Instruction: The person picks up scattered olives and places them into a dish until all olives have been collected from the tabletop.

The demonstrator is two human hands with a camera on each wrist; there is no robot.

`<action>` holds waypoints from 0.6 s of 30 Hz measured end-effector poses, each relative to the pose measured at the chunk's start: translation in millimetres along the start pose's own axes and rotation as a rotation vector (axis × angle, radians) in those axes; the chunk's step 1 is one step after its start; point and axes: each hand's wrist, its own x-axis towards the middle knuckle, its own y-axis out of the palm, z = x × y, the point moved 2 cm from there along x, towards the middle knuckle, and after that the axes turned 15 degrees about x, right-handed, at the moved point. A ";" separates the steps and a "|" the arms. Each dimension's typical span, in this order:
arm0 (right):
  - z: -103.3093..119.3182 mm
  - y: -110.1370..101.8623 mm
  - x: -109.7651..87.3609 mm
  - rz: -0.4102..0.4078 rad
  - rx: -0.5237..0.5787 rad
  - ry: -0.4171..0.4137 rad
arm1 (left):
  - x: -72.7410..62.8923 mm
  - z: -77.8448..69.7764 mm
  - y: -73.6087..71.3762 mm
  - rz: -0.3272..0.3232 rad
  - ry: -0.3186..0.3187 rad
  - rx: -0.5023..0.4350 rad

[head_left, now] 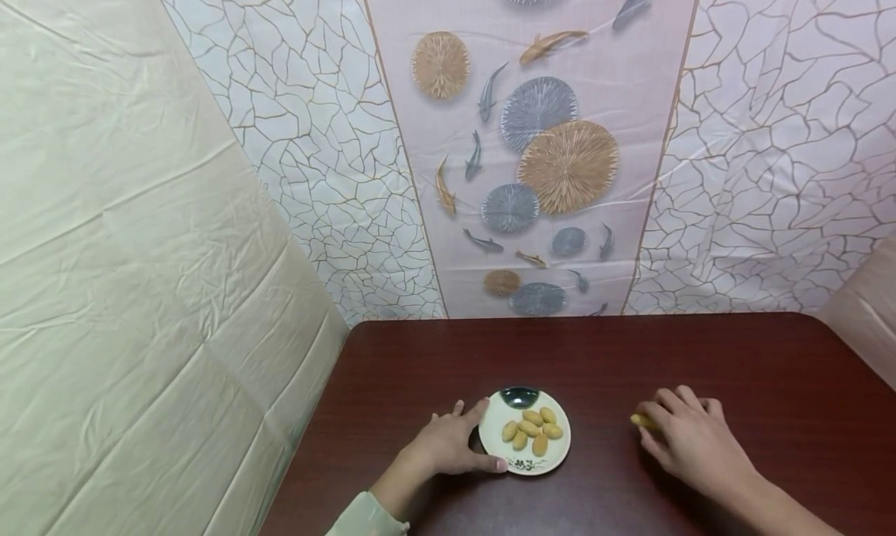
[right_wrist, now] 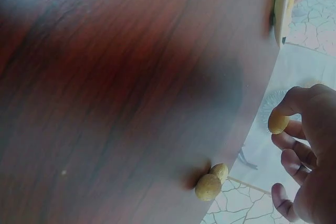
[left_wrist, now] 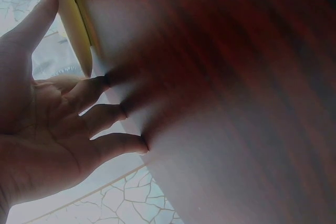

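A small white plate (head_left: 498, 413) with a dark green patch at its far edge holds several small yellow oval pieces (head_left: 530, 429). My left hand (head_left: 451, 443) spreads along the plate's left side, thumb at the near rim and index finger at the upper left rim. Its other fingers (left_wrist: 107, 119) reach out straight, tips at the table surface. To the right of the plate, my right hand (head_left: 689, 439) pinches one yellow oval piece (right_wrist: 278, 121) between thumb and fingers, above the table. Two more oval pieces (right_wrist: 208, 187) lie on the table near that hand; the head view hides them.
The dark red-brown table (head_left: 420, 349) has its far edge against a patterned cloth (head_left: 336, 131) with fish and round shapes. Another pale cloth (head_left: 140, 287) hangs along the left side.
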 end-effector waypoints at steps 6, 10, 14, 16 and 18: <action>2.4 3.7 4.6 -0.014 0.022 -0.042 | -0.4 -0.8 -0.7 -0.005 0.005 0.015; 6.8 6.0 8.6 -0.015 0.035 -0.057 | 0.0 -0.5 -0.2 -0.004 0.008 0.016; 12.5 8.2 12.6 -0.008 0.049 -0.071 | 0.8 -0.1 1.1 -0.006 0.007 0.019; 15.2 9.1 14.4 -0.006 0.056 -0.077 | 0.9 -0.1 1.5 -0.005 0.005 0.019; 17.7 10.3 15.8 -0.006 0.063 -0.081 | 0.9 0.0 1.8 -0.002 0.002 0.014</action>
